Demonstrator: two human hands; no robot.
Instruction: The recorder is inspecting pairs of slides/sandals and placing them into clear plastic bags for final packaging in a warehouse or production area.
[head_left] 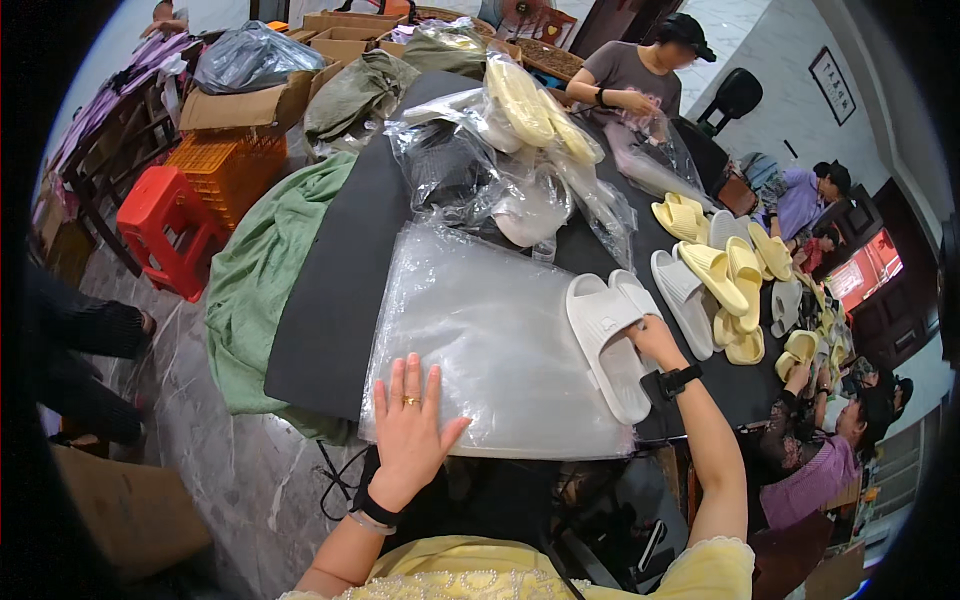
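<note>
My left hand (410,435) lies flat with its fingers stretched out on the near left part of a stack of clear plastic bags (480,340). At the stack's right edge, my right hand (656,342) is closed on a pair of light grey slippers (600,312). One slipper partly covers the other, and some of my right fingers are hidden behind them. Right beside this hand, another grey slipper (683,300) lies on the black table among several yellow slippers (710,275).
Bagged yellow slippers (520,105) and black ones (450,165) pile up at the far side of the black table (330,290). Green cloth (265,300) hangs at its left. A red stool (170,230) and orange crate (230,170) stand beyond. Co-workers sit far and right.
</note>
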